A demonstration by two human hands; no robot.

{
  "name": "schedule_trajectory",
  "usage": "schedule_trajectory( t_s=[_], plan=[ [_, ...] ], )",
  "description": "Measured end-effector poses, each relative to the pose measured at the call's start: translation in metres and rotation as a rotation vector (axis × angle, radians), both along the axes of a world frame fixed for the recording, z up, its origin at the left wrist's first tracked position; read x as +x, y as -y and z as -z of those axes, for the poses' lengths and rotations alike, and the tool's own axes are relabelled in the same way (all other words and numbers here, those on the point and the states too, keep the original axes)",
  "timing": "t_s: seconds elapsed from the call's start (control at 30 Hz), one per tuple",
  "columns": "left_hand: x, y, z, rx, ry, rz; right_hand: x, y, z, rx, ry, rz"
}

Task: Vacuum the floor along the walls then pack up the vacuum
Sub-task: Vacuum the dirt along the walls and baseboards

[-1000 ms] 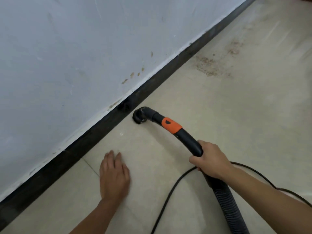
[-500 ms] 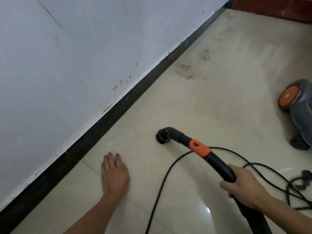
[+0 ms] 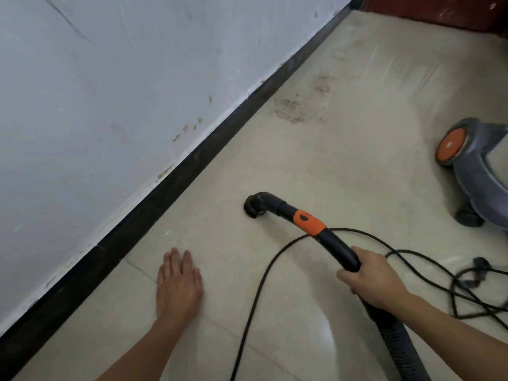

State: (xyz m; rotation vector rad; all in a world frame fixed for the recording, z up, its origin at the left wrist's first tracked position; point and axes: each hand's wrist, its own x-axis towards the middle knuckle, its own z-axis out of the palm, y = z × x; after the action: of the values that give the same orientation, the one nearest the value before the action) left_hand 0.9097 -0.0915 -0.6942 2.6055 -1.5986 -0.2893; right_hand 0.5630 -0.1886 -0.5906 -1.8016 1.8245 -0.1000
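My right hand (image 3: 373,279) grips the black vacuum hose handle (image 3: 338,248), which has an orange collar (image 3: 309,221). Its round black nozzle (image 3: 254,206) touches the beige tile floor (image 3: 343,166), a short way out from the black baseboard (image 3: 165,193). My left hand (image 3: 178,284) rests flat on the floor near the baseboard, fingers straight. The grey vacuum body (image 3: 478,174) with an orange wheel (image 3: 450,147) stands at the right edge, partly cut off. A ribbed hose (image 3: 398,342) runs down past my right wrist.
A black power cord (image 3: 264,276) loops across the floor under the handle and tangles at the right (image 3: 467,279). A patch of brown dirt (image 3: 294,108) lies by the baseboard farther along. The white wall (image 3: 110,92) is stained. A dark red door (image 3: 439,9) closes the far end.
The nozzle has pulled away from the baseboard toward the right and nearer me. The view swung right, bringing the vacuum body and tangled cord into sight. My left hand stayed flat on the floor.
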Motion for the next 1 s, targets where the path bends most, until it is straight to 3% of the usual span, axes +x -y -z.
schedule_trajectory(
  t_s=[0.1,0.2,0.47,0.6,0.73,0.83,1.0],
  plan=[
    [-0.005,0.002,-0.001,-0.007,0.002,-0.005,-0.051,0.016,-0.008,-0.083,-0.045,0.202],
    [-0.020,0.009,-0.003,-0.052,-0.012,-0.001,-0.068,0.028,-0.009,-0.090,-0.043,0.272],
    [-0.058,0.066,0.002,-0.053,-0.007,0.155,-0.025,0.055,0.022,-0.014,0.164,0.139],
    [-0.063,0.076,-0.021,0.125,-0.055,0.146,-0.036,0.065,0.006,0.071,0.140,0.058],
    [-0.089,0.071,-0.086,0.410,-0.379,0.057,-0.074,0.055,-0.054,0.228,-0.081,-0.123],
    [-0.132,0.070,-0.161,0.382,-0.751,-0.139,-0.102,0.032,-0.113,0.269,-0.153,-0.107],
    [-0.218,0.093,-0.296,0.372,-1.211,-0.563,-0.120,-0.024,-0.224,0.232,-0.051,0.049]
  ],
)
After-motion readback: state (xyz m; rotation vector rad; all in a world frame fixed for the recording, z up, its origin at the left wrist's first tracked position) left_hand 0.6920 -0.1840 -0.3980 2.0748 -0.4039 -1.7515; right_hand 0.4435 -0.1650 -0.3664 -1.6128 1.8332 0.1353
